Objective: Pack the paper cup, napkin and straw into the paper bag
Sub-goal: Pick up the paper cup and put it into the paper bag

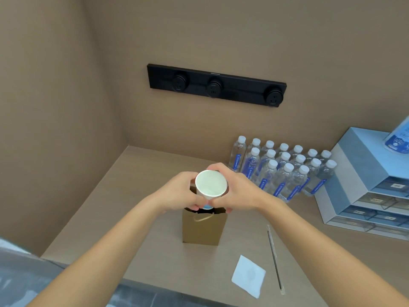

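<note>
A white paper cup (211, 183) is held upright just above the open mouth of a brown paper bag (202, 230) that stands on the counter. My left hand (182, 191) grips the cup from the left and my right hand (236, 189) from the right. The cup's base is at the bag's opening, partly hidden by my fingers. A white folded napkin (249, 275) lies flat on the counter in front of the bag to the right. A thin black straw in a clear wrapper (274, 260) lies beside the napkin, further right.
Several small water bottles (285, 169) stand in rows behind the bag to the right. A grey drawer unit (365, 185) sits at the far right with a blue-labelled container (398, 138) on top. A black socket strip (217, 85) is on the back wall. The counter's front edge (155, 286) is near.
</note>
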